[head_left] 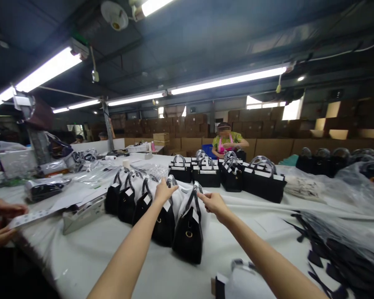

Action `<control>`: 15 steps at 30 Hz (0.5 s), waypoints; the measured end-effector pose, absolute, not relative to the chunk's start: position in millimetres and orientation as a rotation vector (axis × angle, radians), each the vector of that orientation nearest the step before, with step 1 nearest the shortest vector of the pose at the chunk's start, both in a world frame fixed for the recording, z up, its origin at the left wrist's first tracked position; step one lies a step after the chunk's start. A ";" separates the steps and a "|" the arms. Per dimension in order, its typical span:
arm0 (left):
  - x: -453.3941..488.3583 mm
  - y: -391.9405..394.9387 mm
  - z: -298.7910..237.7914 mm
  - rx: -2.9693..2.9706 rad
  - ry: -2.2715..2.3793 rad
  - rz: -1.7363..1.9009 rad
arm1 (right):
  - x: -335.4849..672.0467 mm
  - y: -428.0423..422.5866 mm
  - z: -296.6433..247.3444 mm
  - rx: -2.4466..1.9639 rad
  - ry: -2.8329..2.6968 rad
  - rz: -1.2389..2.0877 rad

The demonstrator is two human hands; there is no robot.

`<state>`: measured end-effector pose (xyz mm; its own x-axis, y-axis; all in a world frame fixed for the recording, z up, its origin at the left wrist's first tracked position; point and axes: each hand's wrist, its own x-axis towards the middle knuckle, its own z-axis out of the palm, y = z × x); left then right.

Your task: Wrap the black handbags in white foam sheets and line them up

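Observation:
A row of several black handbags [188, 243], with wrapped handles, white tags and white padding, stands upright across the table in front of me. My right hand [214, 203] is at the handle of the nearest bag, its fingers curled and the fingertips against the wrapped handle. Over the handle of the bag just behind, my left hand [165, 192] has its thumb spread away from the fingers. Whether it touches that handle I cannot tell. At the bottom edge lies a partly seen bag with white wrapping [246, 280].
More black handbags [263, 182] stand farther back. Dark straps [339, 257] under clear plastic lie at right. At left, a co-worker's hands [3, 220] hold a white strip near a grey tray [84, 216]. Another person [226, 139] works across the table [112, 253].

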<state>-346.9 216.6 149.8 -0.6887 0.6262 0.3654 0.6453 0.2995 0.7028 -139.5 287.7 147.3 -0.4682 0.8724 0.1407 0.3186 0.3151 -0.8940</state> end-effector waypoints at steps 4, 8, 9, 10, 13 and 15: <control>-344.8 233.8 143.3 -1.155 -2.599 -1.226 | -177.1 297.5 140.6 -1.170 -2.005 0.996; -339.4 223.8 147.3 -1.173 -2.541 -1.184 | -184.4 292.5 142.5 -1.203 -2.043 0.773; -336.6 218.0 151.5 -1.190 -2.509 -1.185 | -182.5 289.6 145.5 -1.190 -2.055 0.704; -333.4 211.0 157.1 -1.206 -2.472 -1.191 | -179.2 285.8 149.7 -1.172 -2.069 0.629; -325.8 180.5 179.9 -1.226 -2.340 -1.228 | -164.5 269.8 169.9 -1.138 -2.132 0.428; -328.0 150.9 196.3 -1.226 -2.255 -1.260 | -154.7 255.2 188.1 -1.157 -2.169 0.384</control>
